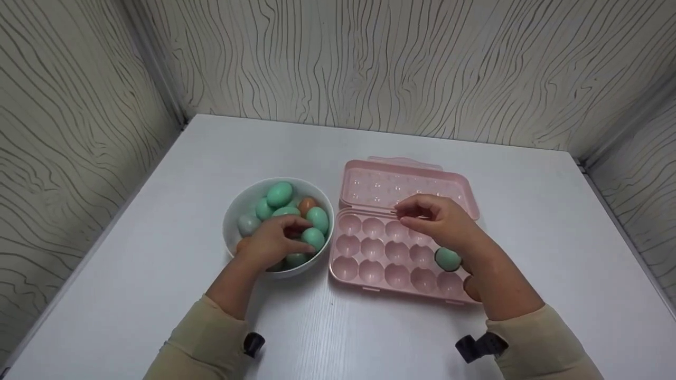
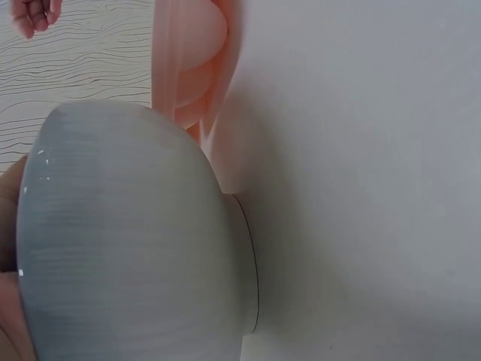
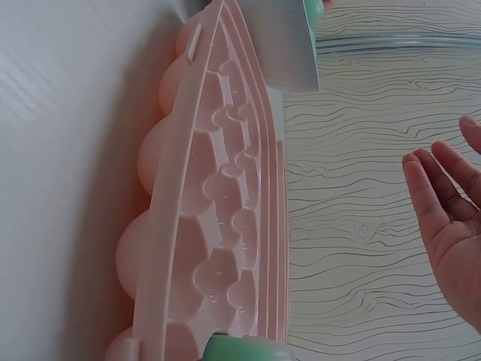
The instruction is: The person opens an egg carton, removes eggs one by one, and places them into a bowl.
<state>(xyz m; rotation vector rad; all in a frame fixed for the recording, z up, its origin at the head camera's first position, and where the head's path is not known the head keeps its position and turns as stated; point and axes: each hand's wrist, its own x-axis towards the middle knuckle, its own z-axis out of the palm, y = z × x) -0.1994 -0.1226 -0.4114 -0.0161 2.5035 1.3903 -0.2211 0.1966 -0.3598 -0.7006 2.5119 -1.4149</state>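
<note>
My left hand (image 1: 272, 240) reaches inside the white bowl (image 1: 228, 219) and pinches a green egg (image 1: 313, 239) near its right side, thumb below and fingers above. In the left wrist view the bowl's wall (image 2: 128, 241) hides most of that hand. Above the pink egg carton (image 1: 384, 259), my right hand (image 1: 441, 219) hovers with loosely bent fingers and nothing in them. The right wrist view has this hand (image 3: 455, 226) beyond the carton (image 3: 199, 188). One green egg (image 1: 448, 259) sits in a carton cup, and a brown egg (image 1: 471, 288) is partly hidden by my right forearm.
Several green eggs (image 1: 280, 194) and a brown egg (image 1: 307, 206) lie in the bowl, along with a pale grey egg (image 1: 248, 225). The carton's lid (image 1: 385, 184) is folded back on the white table (image 1: 158, 211). Patterned panels (image 1: 359, 63) surround the table.
</note>
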